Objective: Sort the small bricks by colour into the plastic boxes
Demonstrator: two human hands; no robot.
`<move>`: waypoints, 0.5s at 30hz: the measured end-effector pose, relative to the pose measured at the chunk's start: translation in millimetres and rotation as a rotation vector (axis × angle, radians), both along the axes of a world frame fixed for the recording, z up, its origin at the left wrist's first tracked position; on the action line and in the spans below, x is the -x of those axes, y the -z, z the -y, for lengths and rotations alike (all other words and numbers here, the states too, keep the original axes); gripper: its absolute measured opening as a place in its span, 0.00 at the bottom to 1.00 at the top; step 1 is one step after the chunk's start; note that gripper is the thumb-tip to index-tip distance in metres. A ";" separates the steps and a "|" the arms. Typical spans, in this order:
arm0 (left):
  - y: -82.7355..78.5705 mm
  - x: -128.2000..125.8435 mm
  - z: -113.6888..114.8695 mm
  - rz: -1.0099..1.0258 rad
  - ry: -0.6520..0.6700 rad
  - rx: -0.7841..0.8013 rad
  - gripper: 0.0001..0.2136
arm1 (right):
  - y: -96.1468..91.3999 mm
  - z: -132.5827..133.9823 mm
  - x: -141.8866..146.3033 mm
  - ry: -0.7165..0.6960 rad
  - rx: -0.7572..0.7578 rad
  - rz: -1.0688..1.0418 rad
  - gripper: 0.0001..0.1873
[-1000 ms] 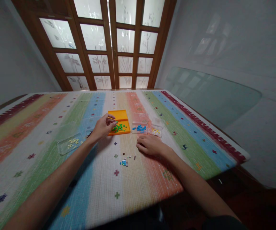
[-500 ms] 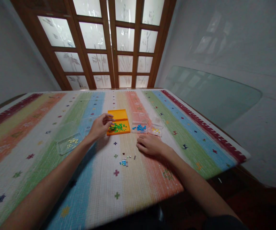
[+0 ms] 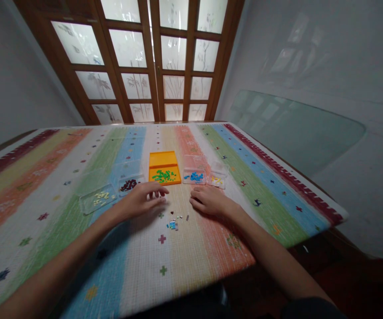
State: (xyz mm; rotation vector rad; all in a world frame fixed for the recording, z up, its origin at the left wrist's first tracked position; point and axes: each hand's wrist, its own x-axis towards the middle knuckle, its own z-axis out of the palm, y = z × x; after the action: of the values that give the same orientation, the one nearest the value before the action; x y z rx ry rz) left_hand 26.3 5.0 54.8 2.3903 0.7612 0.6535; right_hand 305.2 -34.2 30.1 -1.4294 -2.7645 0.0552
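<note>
My left hand (image 3: 147,197) hovers just in front of the yellow-orange case (image 3: 162,158), thumb and fingers apart, with nothing visible between them. Small green pieces (image 3: 165,176) lie spread in the case's near half. My right hand (image 3: 208,200) rests on the cloth, its fingers curled under; whatever they may hold is hidden. Between and nearer than the hands sits a small cluster of blue and pale pieces (image 3: 172,225). Around it are a dark brown piece (image 3: 172,212), tiny light bits (image 3: 180,217) and a narrow greyish piece (image 3: 187,217).
Clear boxes stand near the case, holding blue pieces (image 3: 196,177), yellow pieces (image 3: 216,180), dark brown pieces (image 3: 129,184) and cream pieces (image 3: 101,198). A striped cloth (image 3: 145,274) covers the table. Its near edge lies close to my body.
My left hand has moved from over the green pieces toward me and slightly right, uncovering the box of dark brown pieces. My right hand stays where it was.
</note>
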 end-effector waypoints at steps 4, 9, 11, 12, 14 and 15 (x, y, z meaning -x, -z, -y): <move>9.8 -0.2 22.1 -0.100 0.178 0.030 0.13 | 0.2 0.4 0.1 -0.007 -0.010 0.000 0.14; 15.2 -2.7 41.7 -0.134 0.212 0.112 0.04 | -0.7 1.4 0.6 -0.007 -0.021 0.002 0.14; 17.6 -4.9 46.8 -0.135 0.181 0.120 0.05 | -0.4 1.6 0.7 0.001 -0.018 0.003 0.14; 19.0 -6.1 48.7 -0.136 0.167 0.121 0.06 | -0.2 1.7 0.7 0.003 -0.016 0.002 0.14; 21.9 -8.4 51.5 -0.129 0.145 0.108 0.07 | 0.3 1.9 0.6 0.006 -0.015 -0.003 0.14; 23.2 -9.4 52.4 -0.126 0.136 0.097 0.07 | 0.5 2.1 0.5 0.008 -0.018 -0.005 0.14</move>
State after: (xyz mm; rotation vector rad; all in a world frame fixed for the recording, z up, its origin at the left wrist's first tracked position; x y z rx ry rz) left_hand 35.7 -47.4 31.7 2.3859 0.6584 0.4048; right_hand 304.7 -36.3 29.6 -1.4343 -2.7479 0.0339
